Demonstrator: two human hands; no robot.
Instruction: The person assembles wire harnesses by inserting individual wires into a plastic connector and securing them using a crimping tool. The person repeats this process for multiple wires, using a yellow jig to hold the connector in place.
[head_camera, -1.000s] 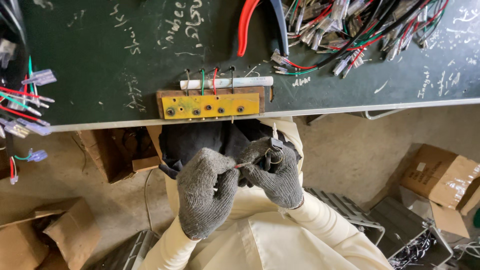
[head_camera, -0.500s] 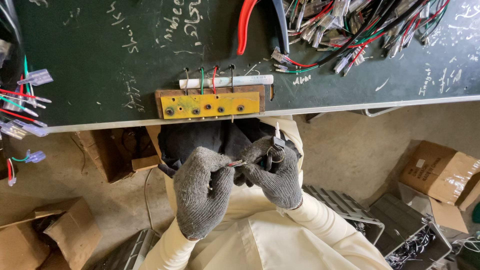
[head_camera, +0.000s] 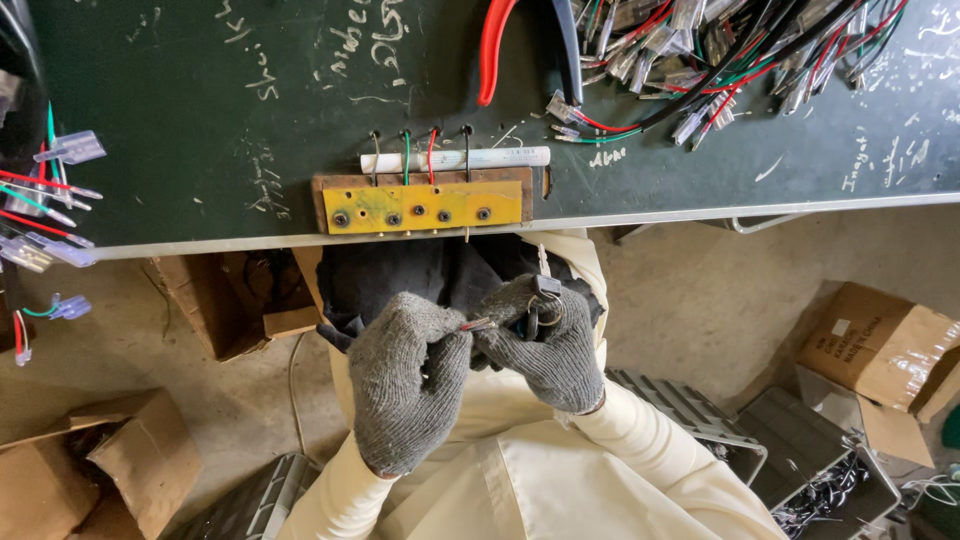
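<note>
Both my hands wear grey knit gloves and meet in my lap below the table edge. My left hand (head_camera: 408, 385) pinches a thin wire end with a reddish tip (head_camera: 478, 324). My right hand (head_camera: 545, 345) grips a small dark connector piece (head_camera: 540, 300) against that wire. Above them, on the edge of the dark green table (head_camera: 200, 120), sits a yellow jig plate (head_camera: 425, 206) with several screws on a wooden block. Several coloured wires run up from it under a white tube (head_camera: 455, 159).
Red-handled pliers (head_camera: 495, 45) lie at the top of the table beside a heap of wired connectors (head_camera: 720, 60). More loose wires with clear plugs (head_camera: 45, 200) lie at the left. Cardboard boxes (head_camera: 880, 345) and a crate (head_camera: 810, 465) stand on the floor.
My hands have stayed in my lap, with the fingers shifting slightly around the wire end and the connector. Nothing on the table has moved.
</note>
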